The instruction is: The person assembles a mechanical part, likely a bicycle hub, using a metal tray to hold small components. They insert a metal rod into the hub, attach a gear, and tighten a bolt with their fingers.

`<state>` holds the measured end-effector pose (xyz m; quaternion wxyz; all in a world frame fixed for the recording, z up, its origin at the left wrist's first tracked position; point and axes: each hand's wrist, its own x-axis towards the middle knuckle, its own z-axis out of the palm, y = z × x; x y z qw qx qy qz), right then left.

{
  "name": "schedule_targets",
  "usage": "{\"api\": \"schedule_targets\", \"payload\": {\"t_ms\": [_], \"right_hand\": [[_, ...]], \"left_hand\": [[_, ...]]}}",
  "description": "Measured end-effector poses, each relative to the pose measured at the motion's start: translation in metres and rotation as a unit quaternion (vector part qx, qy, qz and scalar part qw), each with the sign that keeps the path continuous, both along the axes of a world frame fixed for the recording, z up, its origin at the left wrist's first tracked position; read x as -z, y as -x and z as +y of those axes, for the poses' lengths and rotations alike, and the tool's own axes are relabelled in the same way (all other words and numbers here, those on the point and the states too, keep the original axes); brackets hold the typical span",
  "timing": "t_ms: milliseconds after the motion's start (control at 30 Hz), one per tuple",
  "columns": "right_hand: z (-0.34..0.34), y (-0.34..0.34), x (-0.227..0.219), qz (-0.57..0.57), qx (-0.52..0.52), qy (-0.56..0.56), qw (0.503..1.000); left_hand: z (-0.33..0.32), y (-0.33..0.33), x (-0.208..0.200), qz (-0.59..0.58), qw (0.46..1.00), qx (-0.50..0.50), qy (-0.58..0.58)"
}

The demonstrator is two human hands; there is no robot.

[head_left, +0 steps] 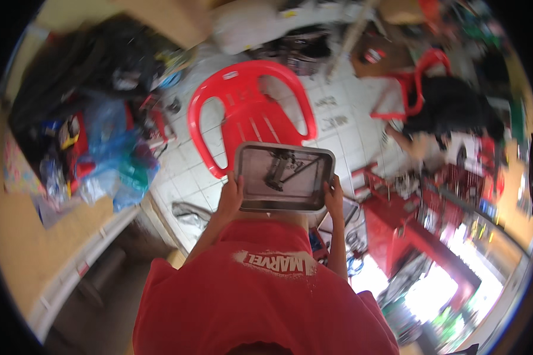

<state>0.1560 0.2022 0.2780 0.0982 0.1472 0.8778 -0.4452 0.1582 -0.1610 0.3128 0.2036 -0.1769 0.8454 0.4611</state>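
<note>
A rectangular metal tray (283, 207) with rounded corners is held out level in front of my red shirt. My left hand (233, 194) grips its left side, and my right hand (333, 195) has the right side, both with fingers curled round the rim. Inside the tray lie dark, slim metal-looking parts (276, 177), one of them long and slanting; their exact kind is too blurred to make out. Just beyond the tray stands a red plastic armchair (237, 89), its seat partly hidden by the tray.
On the left, a table (9, 236) bears plastic bags (109, 154) and dark cloth. At the right, a person in dark clothing (456, 106) is beside another red chair (417, 94). Red metal frames (391, 231) stand nearer on the right. Pale tiles (337, 136) cover the floor.
</note>
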Motion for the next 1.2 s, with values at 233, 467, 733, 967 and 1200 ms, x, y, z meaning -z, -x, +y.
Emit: {"api": "schedule_targets", "payload": {"t_ms": [233,467,733,967,1200], "right_hand": [[0.046,-0.121,-0.105,-0.012,0.215,0.092,0.972],[0.068,-0.240,-0.151,0.021,0.445,0.114,0.888],[0.037,-0.309,-0.145,0.091,0.690,-0.024,0.718],[-0.052,-0.308,-0.125,0.085,0.853,-0.045,0.513],[-0.141,-0.285,-0.109,0.103,0.928,-0.041,0.356]], "left_hand": [[0.076,0.039,-0.064,0.110,0.964,0.241,-0.021],[0.207,0.047,-0.112,0.146,0.876,0.458,-0.045],[0.349,0.041,-0.094,0.144,0.728,0.668,-0.059],[0.431,0.014,-0.102,0.127,0.544,0.826,-0.079],[0.436,-0.023,-0.092,0.119,0.416,0.899,-0.061]]}}
